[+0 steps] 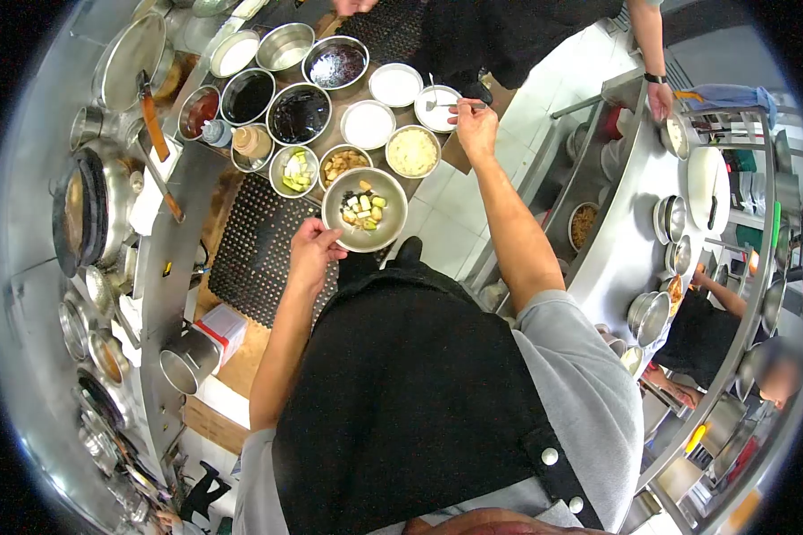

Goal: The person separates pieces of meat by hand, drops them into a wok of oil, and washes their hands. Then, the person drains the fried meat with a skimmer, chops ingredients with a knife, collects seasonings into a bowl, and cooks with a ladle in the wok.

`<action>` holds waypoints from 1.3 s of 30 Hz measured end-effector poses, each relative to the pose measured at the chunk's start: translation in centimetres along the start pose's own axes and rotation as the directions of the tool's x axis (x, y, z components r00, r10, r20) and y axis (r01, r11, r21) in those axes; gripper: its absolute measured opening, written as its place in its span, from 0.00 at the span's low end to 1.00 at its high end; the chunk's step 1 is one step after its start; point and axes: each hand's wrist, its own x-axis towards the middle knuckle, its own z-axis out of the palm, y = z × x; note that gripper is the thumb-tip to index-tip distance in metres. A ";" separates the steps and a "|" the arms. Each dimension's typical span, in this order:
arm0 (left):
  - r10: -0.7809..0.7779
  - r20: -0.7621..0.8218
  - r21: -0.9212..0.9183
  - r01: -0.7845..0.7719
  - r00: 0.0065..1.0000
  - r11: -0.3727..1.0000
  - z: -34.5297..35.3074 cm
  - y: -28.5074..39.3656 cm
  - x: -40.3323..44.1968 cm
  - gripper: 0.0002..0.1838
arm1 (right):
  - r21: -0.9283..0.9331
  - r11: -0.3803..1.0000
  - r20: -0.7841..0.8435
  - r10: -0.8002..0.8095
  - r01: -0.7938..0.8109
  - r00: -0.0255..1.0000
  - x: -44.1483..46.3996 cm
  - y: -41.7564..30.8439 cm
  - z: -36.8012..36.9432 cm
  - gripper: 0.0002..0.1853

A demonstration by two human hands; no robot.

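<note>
My left hand (pixel 314 252) pinches the near left rim of a steel bowl (pixel 394 209) that holds chopped green and pale pieces with something dark. My right hand (pixel 476 127) is closed on the handle of a small spoon (pixel 446 105), whose tip is over a bowl of white powder (pixel 428 117). Around them stand a bowl of chopped white pieces (pixel 412 152), a bowl of brown pieces (pixel 343 163), a bowl of green slices (pixel 293 170) and two more bowls of white powder (pixel 367 124).
Dark sauce bowls (pixel 299 114), a red sauce bowl (pixel 198 112) and squeeze bottles (pixel 252 141) stand at the back left. Woks and a ladle (pixel 163 183) are left. A co-worker's hand (pixel 658 100) touches a small bowl at right; another person is beyond the steel counter (pixel 598 259).
</note>
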 end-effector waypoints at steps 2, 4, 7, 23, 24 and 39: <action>0.008 0.001 0.008 -0.008 1.000 1.000 -0.4 0.7 0.7 0.07 | 0.098 0.992 -0.009 0.078 -0.077 0.997 -0.2 -0.1 0.1 0.16; -0.006 -0.029 0.054 0.007 1.000 0.999 -0.7 1.4 1.4 0.07 | 0.188 0.970 0.006 0.156 -0.155 0.988 -0.5 -0.2 0.1 0.16; 0.009 0.017 0.029 -0.010 1.000 1.000 -1.0 2.6 2.8 0.07 | 0.341 0.882 -0.004 0.348 -0.326 0.937 -1.2 -2.4 -1.9 0.13; -0.087 0.228 0.165 0.050 0.970 0.985 0.6 3.8 7.4 0.09 | 0.310 0.941 0.161 0.092 -0.139 0.983 -7.1 -7.3 3.0 0.13; -0.108 0.213 0.167 0.073 0.971 0.983 -0.5 3.6 6.6 0.08 | 0.232 0.959 0.182 0.121 -0.162 0.976 -7.2 -6.9 4.6 0.13; -0.029 -0.101 0.056 0.035 0.995 0.998 -9.9 3.4 1.5 0.06 | 0.286 0.902 0.239 0.260 -0.324 0.935 -6.3 -4.7 10.5 0.12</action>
